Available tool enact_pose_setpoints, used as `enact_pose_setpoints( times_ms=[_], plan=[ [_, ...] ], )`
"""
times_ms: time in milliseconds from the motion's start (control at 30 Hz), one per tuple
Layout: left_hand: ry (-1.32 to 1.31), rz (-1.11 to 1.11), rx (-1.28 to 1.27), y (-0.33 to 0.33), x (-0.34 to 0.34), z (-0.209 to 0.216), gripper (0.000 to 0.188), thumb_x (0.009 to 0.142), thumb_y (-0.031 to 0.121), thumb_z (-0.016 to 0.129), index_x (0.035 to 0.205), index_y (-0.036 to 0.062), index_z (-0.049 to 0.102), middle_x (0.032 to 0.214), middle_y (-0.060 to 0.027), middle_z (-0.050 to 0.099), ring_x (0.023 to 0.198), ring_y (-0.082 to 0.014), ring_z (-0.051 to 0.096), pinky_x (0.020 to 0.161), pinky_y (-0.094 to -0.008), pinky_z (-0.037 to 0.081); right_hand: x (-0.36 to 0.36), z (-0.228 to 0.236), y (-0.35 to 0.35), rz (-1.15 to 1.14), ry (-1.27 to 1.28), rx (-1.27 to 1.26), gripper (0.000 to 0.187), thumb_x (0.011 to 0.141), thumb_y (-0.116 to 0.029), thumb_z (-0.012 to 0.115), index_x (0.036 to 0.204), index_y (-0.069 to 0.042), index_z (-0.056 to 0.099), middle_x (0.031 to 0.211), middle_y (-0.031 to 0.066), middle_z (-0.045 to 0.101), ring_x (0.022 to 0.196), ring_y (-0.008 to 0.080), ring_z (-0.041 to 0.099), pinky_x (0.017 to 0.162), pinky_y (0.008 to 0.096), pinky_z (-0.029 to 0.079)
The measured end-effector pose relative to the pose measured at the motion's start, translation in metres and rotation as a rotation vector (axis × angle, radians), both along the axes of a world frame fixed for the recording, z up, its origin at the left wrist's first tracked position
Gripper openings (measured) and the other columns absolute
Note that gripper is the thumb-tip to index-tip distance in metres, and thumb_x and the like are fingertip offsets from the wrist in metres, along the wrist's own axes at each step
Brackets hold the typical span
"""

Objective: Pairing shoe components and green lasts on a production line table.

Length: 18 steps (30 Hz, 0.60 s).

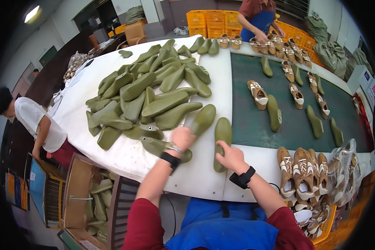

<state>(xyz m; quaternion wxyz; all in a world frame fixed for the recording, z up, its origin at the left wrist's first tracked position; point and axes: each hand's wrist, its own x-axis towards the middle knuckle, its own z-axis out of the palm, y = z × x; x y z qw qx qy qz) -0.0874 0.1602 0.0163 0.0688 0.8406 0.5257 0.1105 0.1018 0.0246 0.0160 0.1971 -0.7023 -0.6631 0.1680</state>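
"Two lasts, the left last (204, 118) and the right last (223, 131), are at the near side of the white counter (204, 177). State the progress."

"Judged partial. Several lasts (274, 114) lie on the green belt (254, 133), spaced among shoes (258, 95). Most lasts are in the pile (164, 105) at left, heaped in mixed directions; much handling appears left to do."

"State the left hand (182, 137)."

"Closed on the near end of the left last, beside the pile. Motion blur hides the individual fingers."

"And the right hand (231, 159)?"

"Thumb extended onto the right last; the other fingers are not clearly visible. Whether it grips or only steadies cannot be told."

"Position of the right last?"

"Just left of the belt, long axis pointing away from the operator."
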Motion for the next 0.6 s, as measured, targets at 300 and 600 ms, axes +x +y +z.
enact_pose_setpoints(
  times_ms=[300,600],
  plan=[
    [0.060,-0.033,0.240,-0.012,-0.068,0.017,0.031,0.068,0.010,0.061,0.098,0.0136,0.064,0.095,-0.0081,0.065,0.089,-0.0296,0.063,0.066,-0.0408,0.052,0.015,-0.007,-0.001,-0.119,-0.006,0.014,0.049,0.076,-0.033,0.060,0.121,-0.017,0.051,0.066,0.0139,0.064,0.063,0.0331,0.063,0.058,0.0434,0.050],
    [0.495,0.049,-0.187,-0.015,-0.154,0.016,0.060,0.065,0.067,0.066,0.075,0.0081,0.070,0.073,-0.0127,0.067,0.073,-0.0284,0.066,0.065,-0.0399,0.052,0.019,-0.005,0.002,-0.101,0.048,0.030,0.047,0.075,-0.030,0.060,0.120,-0.015,0.053,0.067,0.0148,0.064,0.063,0.0337,0.063,0.059,0.0434,0.051]
  ],
)
